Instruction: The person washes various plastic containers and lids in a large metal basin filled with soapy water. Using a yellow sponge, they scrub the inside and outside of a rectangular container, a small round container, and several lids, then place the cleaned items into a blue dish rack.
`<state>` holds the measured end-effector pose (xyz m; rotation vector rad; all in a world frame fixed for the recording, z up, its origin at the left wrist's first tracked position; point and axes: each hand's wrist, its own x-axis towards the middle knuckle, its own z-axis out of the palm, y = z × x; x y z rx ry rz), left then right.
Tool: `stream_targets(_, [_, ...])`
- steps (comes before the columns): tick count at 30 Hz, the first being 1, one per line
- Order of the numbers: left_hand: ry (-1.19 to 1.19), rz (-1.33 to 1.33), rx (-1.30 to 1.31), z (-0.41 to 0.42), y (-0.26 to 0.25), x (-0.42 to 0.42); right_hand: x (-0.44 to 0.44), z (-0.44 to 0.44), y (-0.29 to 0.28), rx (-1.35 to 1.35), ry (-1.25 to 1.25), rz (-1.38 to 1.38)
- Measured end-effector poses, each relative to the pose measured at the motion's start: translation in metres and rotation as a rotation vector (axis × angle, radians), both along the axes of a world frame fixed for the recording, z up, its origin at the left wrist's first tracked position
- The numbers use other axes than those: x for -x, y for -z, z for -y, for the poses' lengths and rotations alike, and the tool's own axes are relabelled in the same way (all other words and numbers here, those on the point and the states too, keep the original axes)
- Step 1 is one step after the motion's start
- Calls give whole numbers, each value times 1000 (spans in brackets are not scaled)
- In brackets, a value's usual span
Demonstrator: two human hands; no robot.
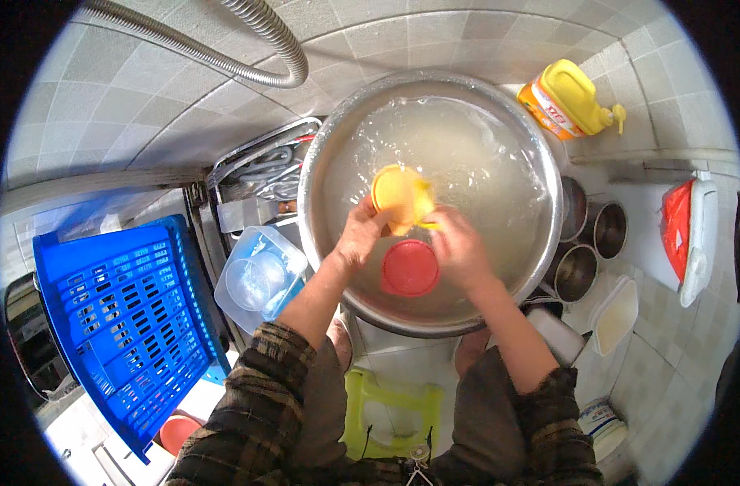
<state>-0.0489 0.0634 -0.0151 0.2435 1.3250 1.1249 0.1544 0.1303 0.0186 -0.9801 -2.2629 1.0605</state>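
Note:
My left hand [363, 232] grips the rim of a round orange-yellow plastic cup [395, 197], tilted over the water. In my right hand [458, 246] is a bright-yellow thing [427, 194], pressed against the cup's right side; motion blur hides what kind it is. Both hands are above a large round metal basin [307, 209] filled with cloudy, slightly foamy water [485, 164]. Just below the hands, a red round plastic container [410, 268] sits in the water near the basin's front.
A blue plastic crate [127, 304] and a clear plastic container [257, 279] are at left, beside a rack of utensils [273, 170]. A yellow detergent jug [561, 100] and metal pots [573, 273] stand right. Between my legs is a green stool [394, 413]. A metal hose [273, 73] hangs above.

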Motion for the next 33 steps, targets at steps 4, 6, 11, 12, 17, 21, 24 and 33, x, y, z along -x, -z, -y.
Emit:
stream_targets(4, [44,70,-47,18,6,-21,35,1,16,-249,-165,118])
stream_targets(6, [0,196,-16,19,7,-20,38,-12,32,-265,-132,161])
stream_targets(11, [-142,262,-10,6,-14,-19,14,1,52,-113,-11,262])
stream_targets(12, [-199,312,-47,6,-11,-19,15,20,44,-154,-12,239])
stream_targets(17, [-226,384,-48,11,-14,-12,34,30,34,-219,14,181])
stream_targets(21, [101,-134,-112,7,-1,-17,9,-27,88,-243,67,355])
stream_targets(24, [347,-679,-34,-2,-21,-24,-11,-37,74,436,241,131])
stream_targets(33, [757,-1666,-435,12,-7,-64,16,0,34,1145,522,-444])
